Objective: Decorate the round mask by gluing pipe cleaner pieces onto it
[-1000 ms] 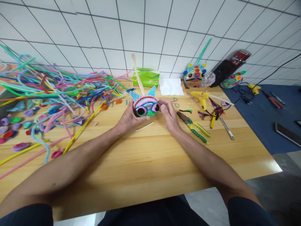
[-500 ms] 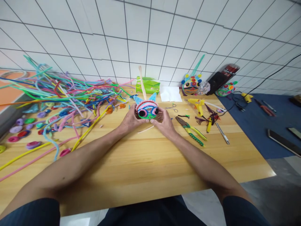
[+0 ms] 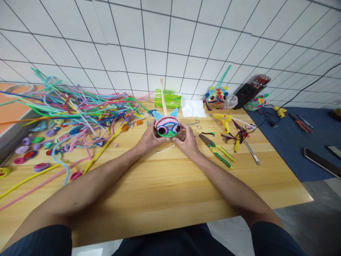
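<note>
Between my two hands is a small animal head made of pipe cleaners (image 3: 168, 127), with blue pointed ears, black round eyes on pink rings and a green lower edge. A pale strip (image 3: 163, 96) rises from its top. My left hand (image 3: 151, 139) grips its left side and my right hand (image 3: 187, 139) its right side, thumbs at the lower front edge; the fingers behind are partly hidden. A thin pale strip (image 3: 166, 149) lies on the table just below. Near my right hand are small scissors (image 3: 195, 123) and green-and-yellow pliers (image 3: 217, 149).
Loose pipe cleaners (image 3: 87, 103) and coiled pieces (image 3: 41, 167) cover the table's left. Behind stand a green tissue pack (image 3: 170, 99) and white paper (image 3: 193, 108). Toward the right are a yellow glue gun (image 3: 224, 121), a craft knife (image 3: 252, 153) and a finished-looking animal head (image 3: 216, 97).
The whole view has shifted slightly, so things appear a little lower. Both hands still hold the pipe-cleaner head, which looks barely changed in place and angle.
</note>
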The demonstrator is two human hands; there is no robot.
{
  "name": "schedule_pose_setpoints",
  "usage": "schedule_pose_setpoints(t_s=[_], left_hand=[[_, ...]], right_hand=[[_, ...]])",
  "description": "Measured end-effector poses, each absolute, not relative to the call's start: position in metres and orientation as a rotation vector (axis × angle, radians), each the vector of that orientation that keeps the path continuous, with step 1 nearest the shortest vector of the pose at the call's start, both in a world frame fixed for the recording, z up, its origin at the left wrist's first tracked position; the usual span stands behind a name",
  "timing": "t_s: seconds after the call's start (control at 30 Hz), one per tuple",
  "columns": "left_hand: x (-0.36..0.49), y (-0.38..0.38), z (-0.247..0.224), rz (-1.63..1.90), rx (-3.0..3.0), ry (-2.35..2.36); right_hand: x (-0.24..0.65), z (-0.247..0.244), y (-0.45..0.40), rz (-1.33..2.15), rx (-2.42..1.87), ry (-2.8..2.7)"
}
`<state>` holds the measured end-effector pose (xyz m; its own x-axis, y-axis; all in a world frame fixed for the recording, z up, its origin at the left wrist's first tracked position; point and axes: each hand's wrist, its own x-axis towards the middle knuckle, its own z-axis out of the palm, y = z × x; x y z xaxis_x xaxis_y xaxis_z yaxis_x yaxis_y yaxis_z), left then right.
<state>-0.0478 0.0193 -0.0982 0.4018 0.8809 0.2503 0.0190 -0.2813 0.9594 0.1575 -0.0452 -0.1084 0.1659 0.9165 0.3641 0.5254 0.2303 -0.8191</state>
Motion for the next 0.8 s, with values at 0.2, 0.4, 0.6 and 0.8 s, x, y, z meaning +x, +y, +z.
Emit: schedule_pose_setpoints(t_s=[0.2, 0.4, 0.6, 0.8], left_hand=[[-0.049, 0.019, -0.099, 1.08, 1.703, 0.868], [-0.05, 0.016, -0.098, 1.073, 1.66, 0.837], [-0.05, 0.015, -0.097, 1.017, 1.629, 0.84], [-0.052, 0.017, -0.097, 1.028, 1.675, 0.852]], right_hand=[[0.159, -0.096, -0.058, 0.418, -1.382, -1.488], [0.159, -0.098, -0.056, 0.422, -1.444, -1.555], [0.161, -0.108, -0.05, 0.424, -1.469, -1.605], [0.16, -0.1, -0.051, 0.345, -1.386, -1.61]])
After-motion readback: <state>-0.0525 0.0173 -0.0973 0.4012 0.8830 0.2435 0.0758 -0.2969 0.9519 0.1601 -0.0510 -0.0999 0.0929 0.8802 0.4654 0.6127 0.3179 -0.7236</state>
